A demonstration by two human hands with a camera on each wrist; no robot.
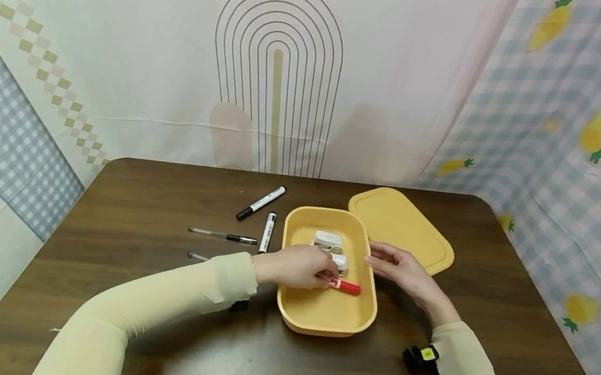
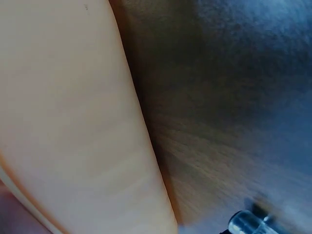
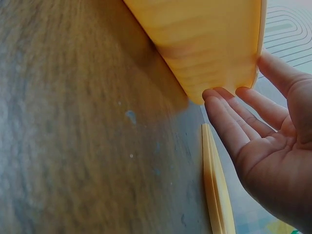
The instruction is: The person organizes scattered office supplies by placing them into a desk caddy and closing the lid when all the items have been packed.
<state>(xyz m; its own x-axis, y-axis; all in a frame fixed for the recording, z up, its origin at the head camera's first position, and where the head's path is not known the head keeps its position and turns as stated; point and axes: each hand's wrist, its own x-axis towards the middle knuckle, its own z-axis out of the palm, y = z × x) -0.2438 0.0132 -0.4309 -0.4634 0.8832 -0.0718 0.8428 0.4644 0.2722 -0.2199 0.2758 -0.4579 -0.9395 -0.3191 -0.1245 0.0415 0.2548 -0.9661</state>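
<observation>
A yellow plastic box [image 1: 323,315] stands uncovered on the table. Reaching into it from the left, my left hand [image 1: 301,266] pinches a red marker [image 1: 348,287], whose left part is hidden under the fingers. White items lie further back in the box, among them a small white case [image 1: 327,238] and a rounded white piece [image 1: 339,262] close to my fingertips. At the box's right side, my right hand [image 1: 391,267] touches the outer wall with its fingers fairly straight. The right wrist view has the thumb near the rim and the fingertips at the wall of the box [image 3: 214,44].
A yellow lid [image 1: 399,225] lies behind and right of the box. Left of the box are two black-and-white markers, one further back [image 1: 261,203] and one nearer [image 1: 268,232]. A black-capped pen [image 1: 222,235] lies further left, and a second pen [image 1: 198,256] is partly covered by my sleeve.
</observation>
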